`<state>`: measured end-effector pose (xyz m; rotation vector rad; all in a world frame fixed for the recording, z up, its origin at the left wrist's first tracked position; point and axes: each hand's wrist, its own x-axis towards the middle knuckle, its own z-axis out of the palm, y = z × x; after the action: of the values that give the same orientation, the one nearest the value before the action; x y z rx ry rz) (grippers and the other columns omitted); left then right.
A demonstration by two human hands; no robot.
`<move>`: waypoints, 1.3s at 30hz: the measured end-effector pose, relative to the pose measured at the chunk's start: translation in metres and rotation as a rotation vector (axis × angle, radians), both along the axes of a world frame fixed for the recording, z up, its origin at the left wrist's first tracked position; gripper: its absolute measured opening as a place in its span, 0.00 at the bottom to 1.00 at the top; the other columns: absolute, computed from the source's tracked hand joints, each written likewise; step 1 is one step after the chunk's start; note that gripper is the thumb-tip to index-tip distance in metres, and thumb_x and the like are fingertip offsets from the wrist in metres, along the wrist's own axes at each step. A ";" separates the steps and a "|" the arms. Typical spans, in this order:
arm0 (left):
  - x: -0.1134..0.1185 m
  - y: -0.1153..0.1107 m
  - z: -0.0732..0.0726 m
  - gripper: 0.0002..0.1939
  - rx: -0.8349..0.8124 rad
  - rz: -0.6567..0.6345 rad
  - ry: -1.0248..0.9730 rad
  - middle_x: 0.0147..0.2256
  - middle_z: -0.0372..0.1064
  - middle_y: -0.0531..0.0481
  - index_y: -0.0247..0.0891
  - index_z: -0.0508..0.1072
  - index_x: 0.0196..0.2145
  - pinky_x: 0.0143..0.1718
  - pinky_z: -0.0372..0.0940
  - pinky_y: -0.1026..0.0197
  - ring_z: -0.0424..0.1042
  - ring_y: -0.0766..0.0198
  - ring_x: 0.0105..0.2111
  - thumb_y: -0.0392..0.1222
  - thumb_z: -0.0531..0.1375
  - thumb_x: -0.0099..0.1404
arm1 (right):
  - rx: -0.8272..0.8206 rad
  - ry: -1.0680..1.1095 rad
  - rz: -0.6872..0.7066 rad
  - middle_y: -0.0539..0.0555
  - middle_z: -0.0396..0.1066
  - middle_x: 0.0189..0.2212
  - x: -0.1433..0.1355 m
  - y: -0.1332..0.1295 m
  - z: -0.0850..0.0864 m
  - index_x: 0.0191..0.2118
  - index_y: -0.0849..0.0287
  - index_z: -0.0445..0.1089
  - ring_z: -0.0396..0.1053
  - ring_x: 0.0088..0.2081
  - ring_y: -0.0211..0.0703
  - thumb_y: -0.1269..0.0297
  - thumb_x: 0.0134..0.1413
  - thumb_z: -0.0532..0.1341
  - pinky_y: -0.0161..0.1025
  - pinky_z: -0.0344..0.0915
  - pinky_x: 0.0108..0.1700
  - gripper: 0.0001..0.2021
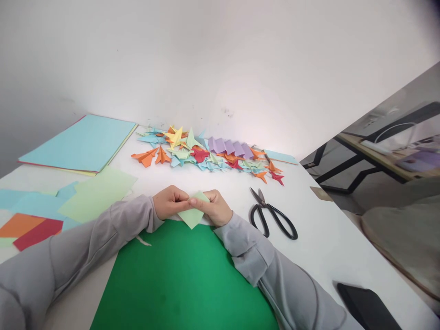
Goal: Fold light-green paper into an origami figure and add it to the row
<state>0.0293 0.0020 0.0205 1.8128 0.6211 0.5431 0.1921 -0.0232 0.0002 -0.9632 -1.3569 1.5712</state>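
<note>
A small light green paper (192, 217) is held between both hands above the far edge of a green sheet (185, 279). My left hand (171, 202) has its fingers curled and pinches the paper's left side. On the right side, my right hand (215, 208) grips the paper, its thumb lying across the front. The two thumbs are close together near the paper's middle. One corner of the paper points down toward the green sheet. The fingers behind the paper are hidden.
Folded colourful paper pieces (216, 158) lie along the wall. Black-handled scissors (273, 215) rest right of my hands. At left are a stack of large sheets (82, 142) and loose cut papers (37, 204). A black object (366, 305) is at the lower right.
</note>
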 end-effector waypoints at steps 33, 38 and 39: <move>-0.002 0.002 0.001 0.25 -0.254 0.073 -0.039 0.08 0.48 0.62 0.36 0.56 0.14 0.10 0.40 0.70 0.45 0.78 0.09 0.59 0.58 0.50 | -0.025 0.114 -0.268 0.43 0.46 0.02 -0.002 0.002 0.005 0.06 0.58 0.50 0.41 0.08 0.26 0.45 0.39 0.61 0.34 0.35 0.16 0.29; -0.002 0.002 0.000 0.25 -0.253 0.093 -0.042 0.08 0.53 0.59 0.35 0.57 0.14 0.11 0.44 0.70 0.50 0.77 0.09 0.59 0.56 0.52 | -0.023 0.140 -0.317 0.43 0.46 0.02 -0.003 0.003 0.004 0.06 0.58 0.50 0.43 0.08 0.27 0.44 0.37 0.62 0.33 0.37 0.15 0.29; -0.003 0.002 -0.001 0.25 -0.251 0.097 -0.044 0.08 0.52 0.59 0.35 0.57 0.14 0.11 0.43 0.70 0.49 0.77 0.09 0.59 0.56 0.52 | -0.023 0.144 -0.327 0.43 0.46 0.02 -0.003 0.004 0.003 0.06 0.58 0.51 0.44 0.09 0.27 0.44 0.37 0.62 0.33 0.38 0.15 0.28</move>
<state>0.0268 0.0045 0.0199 1.5376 0.7170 0.5431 0.1895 -0.0195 0.0035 -1.0080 -1.0258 1.3803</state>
